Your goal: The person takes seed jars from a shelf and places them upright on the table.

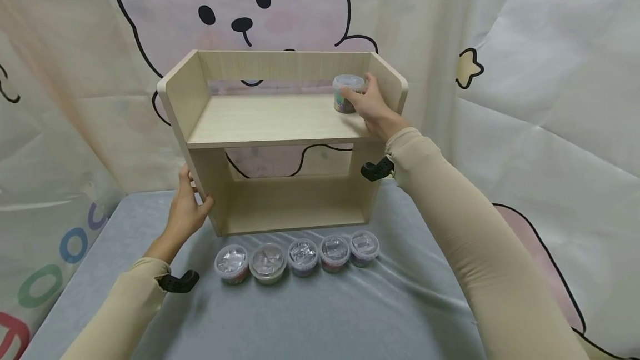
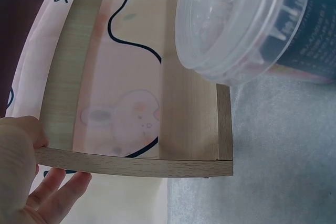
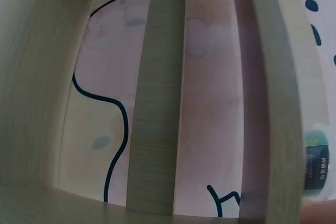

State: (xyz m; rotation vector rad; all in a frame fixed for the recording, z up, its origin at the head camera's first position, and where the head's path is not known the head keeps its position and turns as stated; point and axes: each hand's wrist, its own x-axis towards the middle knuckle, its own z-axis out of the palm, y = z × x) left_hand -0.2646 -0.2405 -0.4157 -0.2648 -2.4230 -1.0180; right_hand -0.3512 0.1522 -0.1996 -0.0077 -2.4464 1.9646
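A light wooden two-tier shelf (image 1: 265, 121) stands on the cloth-covered table. My left hand (image 1: 187, 213) grips the edge of its left side panel; in the left wrist view, the thumb and fingers (image 2: 60, 198) lie on opposite sides of the board. On the upper tier, near the right end, my right hand (image 1: 376, 109) holds a clear plastic tub (image 1: 342, 103) with a translucent lid. Part of that tub (image 3: 316, 166), with a dark label, shows at the right edge of the right wrist view. Whether its base touches the board is hard to tell.
Several similar lidded tubs (image 1: 303, 254) stand in a row before the shelf. One tub (image 2: 236, 24) looms large in the left wrist view. Grey-blue cloth (image 1: 310, 315) covers the table. Printed curtains (image 1: 420, 32) hang behind and at the sides.
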